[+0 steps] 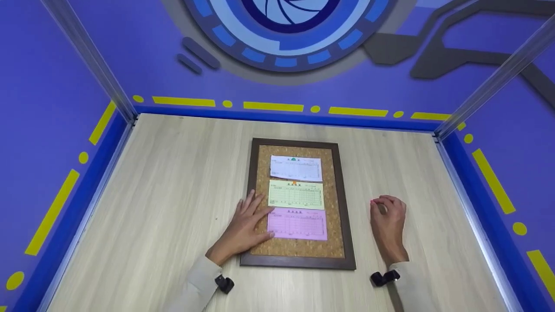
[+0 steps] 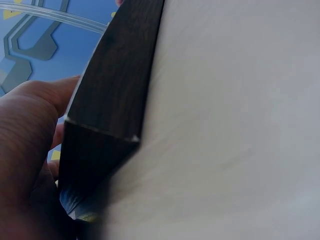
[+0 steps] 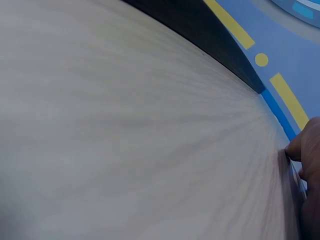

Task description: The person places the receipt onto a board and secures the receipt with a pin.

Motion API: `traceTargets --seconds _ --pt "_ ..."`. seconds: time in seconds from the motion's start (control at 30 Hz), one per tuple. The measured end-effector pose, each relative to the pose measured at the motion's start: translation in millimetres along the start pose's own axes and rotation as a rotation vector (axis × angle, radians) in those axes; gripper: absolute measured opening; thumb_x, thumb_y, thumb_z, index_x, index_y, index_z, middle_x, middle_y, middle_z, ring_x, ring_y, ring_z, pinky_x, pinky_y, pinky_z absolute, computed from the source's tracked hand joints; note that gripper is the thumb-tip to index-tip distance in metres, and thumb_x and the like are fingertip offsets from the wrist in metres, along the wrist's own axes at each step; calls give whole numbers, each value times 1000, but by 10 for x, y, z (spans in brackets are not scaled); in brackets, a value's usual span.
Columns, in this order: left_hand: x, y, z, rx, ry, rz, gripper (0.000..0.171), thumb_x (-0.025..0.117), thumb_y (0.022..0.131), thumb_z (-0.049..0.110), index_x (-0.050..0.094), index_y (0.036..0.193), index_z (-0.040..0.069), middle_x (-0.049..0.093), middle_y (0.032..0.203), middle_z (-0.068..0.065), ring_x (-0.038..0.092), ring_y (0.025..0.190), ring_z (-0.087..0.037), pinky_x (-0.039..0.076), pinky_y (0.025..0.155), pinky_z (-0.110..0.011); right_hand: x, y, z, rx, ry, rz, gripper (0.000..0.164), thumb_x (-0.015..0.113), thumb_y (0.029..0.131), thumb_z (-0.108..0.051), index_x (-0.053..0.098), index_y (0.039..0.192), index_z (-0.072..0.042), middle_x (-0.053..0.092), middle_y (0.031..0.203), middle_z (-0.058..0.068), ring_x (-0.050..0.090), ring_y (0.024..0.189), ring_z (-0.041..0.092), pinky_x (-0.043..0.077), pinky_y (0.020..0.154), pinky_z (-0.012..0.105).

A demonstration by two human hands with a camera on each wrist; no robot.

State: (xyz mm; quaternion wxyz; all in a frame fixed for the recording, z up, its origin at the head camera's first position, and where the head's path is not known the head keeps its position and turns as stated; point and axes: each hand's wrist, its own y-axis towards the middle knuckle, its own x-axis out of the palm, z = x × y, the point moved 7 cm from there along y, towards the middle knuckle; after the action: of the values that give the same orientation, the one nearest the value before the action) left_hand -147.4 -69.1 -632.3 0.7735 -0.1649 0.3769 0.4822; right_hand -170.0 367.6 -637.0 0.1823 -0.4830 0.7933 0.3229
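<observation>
A cork board in a dark brown frame lies on the table. Down its middle run three printed slips: a white one with a green pushpin at its top, a pale green one with an orange pushpin, and a pink one lowest. My left hand reaches over the board's left side, fingers spread, thumb and index fingertips at the pink slip's left edge. Right of the board, my right hand pinches a small red pushpin between thumb and fingertips.
The pale wood table is bounded by blue walls at the back and both sides. Metal posts stand at the back corners. The frame's dark edge fills part of the left wrist view.
</observation>
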Motion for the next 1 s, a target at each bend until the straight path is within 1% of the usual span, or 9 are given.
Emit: traceTargets --seconds 0.43,0.63,0.73,0.83,0.93,1.0 --pt "-12 14 6 1 8 7 71 84 94 43 63 156 15 29 180 -18 7 169 -46 7 131 -72 -16 -12 18 51 21 -4 8 76 102 -4 79 100 3 67 122 18 54 126 35 40 106 52" --pt "0 -8 0 -7 2 -8 72 84 95 43 61 158 16 26 181 -16 5 170 -44 6 131 -71 -29 -28 36 58 35 4 10 77 102 -6 79 100 3 68 120 17 55 125 33 42 106 51" --pt "3 -7 -4 -8 -4 -3 71 84 95 42 61 157 16 27 181 -15 5 170 -43 6 131 -71 -41 -30 34 57 51 6 11 76 102 -6 79 100 4 69 121 17 56 125 33 43 106 50" --pt "9 1 -9 -6 -5 0 71 84 95 42 61 157 16 27 181 -15 5 170 -43 6 131 -71 -51 -23 47 76 62 6 11 76 103 -8 79 101 2 70 121 15 56 126 29 45 106 42" --pt "6 6 -8 2 2 6 71 84 95 42 62 156 15 28 180 -17 6 169 -46 7 131 -72 -46 -19 60 108 69 -1 11 75 104 -10 79 102 0 69 122 12 56 126 24 47 103 26" --pt "1 10 -5 5 5 6 71 83 95 43 62 156 16 29 180 -17 7 169 -46 7 131 -72 -44 -20 64 123 81 -5 11 74 104 -10 79 104 0 69 123 11 56 126 23 47 101 18"
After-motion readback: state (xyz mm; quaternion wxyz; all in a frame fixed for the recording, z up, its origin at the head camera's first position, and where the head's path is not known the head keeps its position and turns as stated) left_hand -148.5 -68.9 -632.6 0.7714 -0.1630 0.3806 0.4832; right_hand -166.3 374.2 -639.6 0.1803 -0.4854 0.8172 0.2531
